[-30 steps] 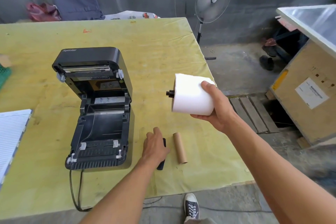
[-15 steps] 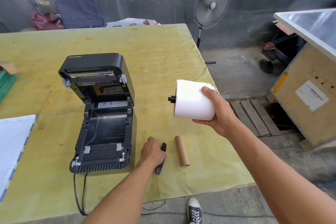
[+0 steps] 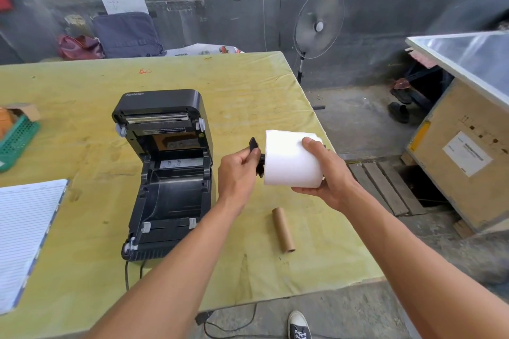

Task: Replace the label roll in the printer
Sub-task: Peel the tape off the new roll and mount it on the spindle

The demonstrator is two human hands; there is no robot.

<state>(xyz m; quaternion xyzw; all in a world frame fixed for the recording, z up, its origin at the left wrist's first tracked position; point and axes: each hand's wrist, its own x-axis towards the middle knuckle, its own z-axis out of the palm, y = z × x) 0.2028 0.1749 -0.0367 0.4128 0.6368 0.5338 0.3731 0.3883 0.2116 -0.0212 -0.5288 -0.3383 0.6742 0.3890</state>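
Note:
The black label printer (image 3: 168, 173) stands on the yellow table (image 3: 248, 85) with its lid swung up and its roll bay bare. To its right, above the table, my right hand (image 3: 327, 173) grips a white label roll (image 3: 289, 159) lying sideways. A black spindle end juts from the roll's left face. My left hand (image 3: 238, 173) pinches a black plastic guide piece (image 3: 254, 155) held against that end. An empty brown cardboard core (image 3: 283, 229) lies on the table below my hands.
A lined notepad (image 3: 24, 234) lies at the left edge, a green basket (image 3: 18, 139) behind it. The printer's cable (image 3: 126, 275) trails off the near edge. A standing fan (image 3: 319, 25) and a wooden crate (image 3: 462, 162) are to the right, past the table.
My left hand has lifted the black guide piece off the table beside the core and brought it up to the spindle end of the roll. The roll has stayed in my right hand.

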